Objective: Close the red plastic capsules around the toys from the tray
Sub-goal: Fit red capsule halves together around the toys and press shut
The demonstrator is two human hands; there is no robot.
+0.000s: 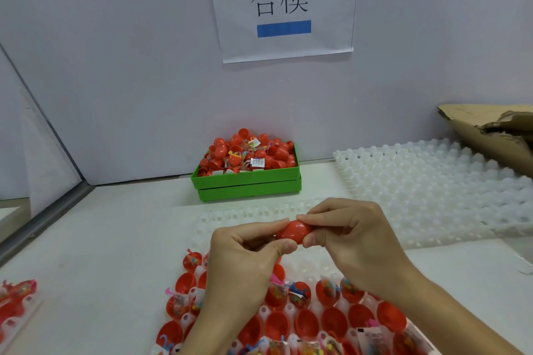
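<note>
A red plastic capsule [292, 230] lies sideways between both hands above the table, its two halves together. My left hand [245, 256] pinches its left end with thumb and forefinger. My right hand [346, 236] pinches its right end the same way. Below the hands a white dimpled tray [230, 217] holds several open red capsule halves [331, 318], many with small bagged toys [297, 295] in them. My forearms hide part of that tray.
A green crate [248, 184] heaped with red capsules and toy bags stands at the back wall. A stack of empty white trays [432, 190] lies at the right, torn cardboard [490, 130] behind it. Another tray with red pieces [17, 305] pokes in at the left edge.
</note>
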